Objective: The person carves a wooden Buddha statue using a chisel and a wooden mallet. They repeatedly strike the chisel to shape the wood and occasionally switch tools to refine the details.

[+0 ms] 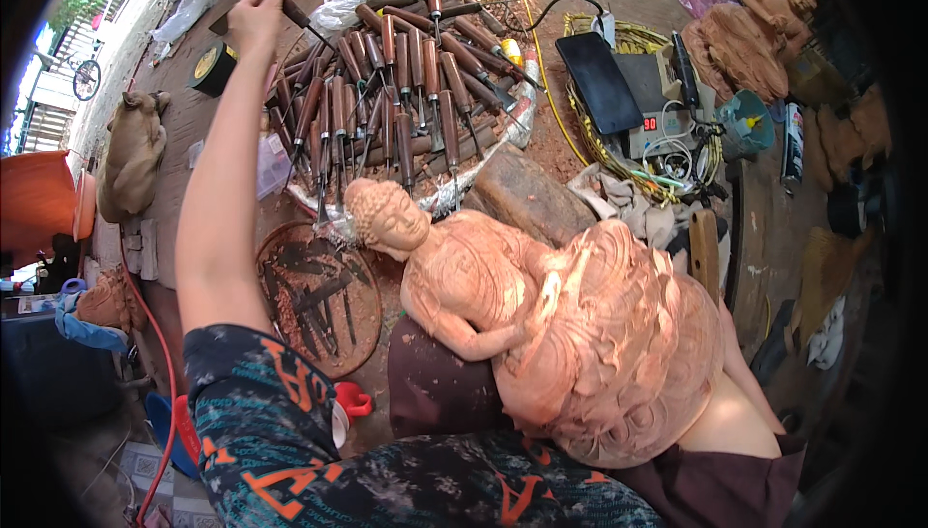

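My left hand reaches to the far left, its fingers closed round a wood-handled carving chisel. The chisel's thin metal shank points down toward a large heap of carving chisels with brown wooden handles. Across my lap lies a carved reddish wooden Buddha statue, its head to the left and its broad base to the right. My right hand does not show. Left of the statue, a round tray holds several dark, thin tools and wood chips.
A wooden block rests behind the statue. A black phone leans by a grey control box with coiled cables. Other carvings stand at the far right. A red hose runs down the left, near a red cup.
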A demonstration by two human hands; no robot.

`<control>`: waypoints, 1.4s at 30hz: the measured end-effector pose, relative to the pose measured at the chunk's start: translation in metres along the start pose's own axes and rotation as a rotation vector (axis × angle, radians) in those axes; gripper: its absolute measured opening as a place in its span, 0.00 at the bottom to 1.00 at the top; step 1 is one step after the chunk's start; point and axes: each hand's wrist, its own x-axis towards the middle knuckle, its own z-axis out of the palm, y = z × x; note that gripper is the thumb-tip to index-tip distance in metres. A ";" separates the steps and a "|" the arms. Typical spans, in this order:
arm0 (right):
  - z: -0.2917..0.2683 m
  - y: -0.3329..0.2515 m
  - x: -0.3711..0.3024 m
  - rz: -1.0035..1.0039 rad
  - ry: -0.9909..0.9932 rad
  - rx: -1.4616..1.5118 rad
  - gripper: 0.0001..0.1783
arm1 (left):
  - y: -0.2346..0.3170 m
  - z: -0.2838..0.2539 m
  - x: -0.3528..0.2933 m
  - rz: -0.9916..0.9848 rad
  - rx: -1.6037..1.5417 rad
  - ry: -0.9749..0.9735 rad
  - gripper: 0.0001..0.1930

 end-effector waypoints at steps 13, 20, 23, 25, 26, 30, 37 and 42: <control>0.011 -0.133 -0.008 -0.319 0.120 -0.381 0.38 | 0.118 -0.214 -0.392 -0.379 -1.083 -0.485 0.25; 0.061 -0.190 -0.059 -1.085 -0.042 -0.677 0.41 | 0.170 -0.205 -0.467 -0.188 -0.659 -0.416 0.14; 0.081 -0.217 -0.086 -1.345 -0.346 -0.770 0.33 | 0.178 -0.197 -0.458 0.134 -0.282 -0.471 0.11; 0.093 -0.212 -0.097 -1.516 -0.292 -0.881 0.30 | 0.179 -0.192 -0.459 0.253 -0.214 -0.464 0.10; 0.100 -0.211 -0.099 -1.564 -0.276 -0.894 0.30 | 0.183 -0.189 -0.459 0.269 -0.255 -0.460 0.09; 0.109 -0.219 -0.111 -1.590 -0.428 -0.952 0.32 | 0.189 -0.174 -0.469 0.122 -0.484 -0.419 0.05; 0.107 -0.210 -0.109 -1.688 -0.292 -0.989 0.32 | 0.209 -0.159 -0.460 0.227 -0.337 -0.357 0.02; 0.102 -0.210 -0.108 -1.624 -0.311 -0.986 0.32 | 0.209 -0.151 -0.454 0.243 -0.308 -0.337 0.02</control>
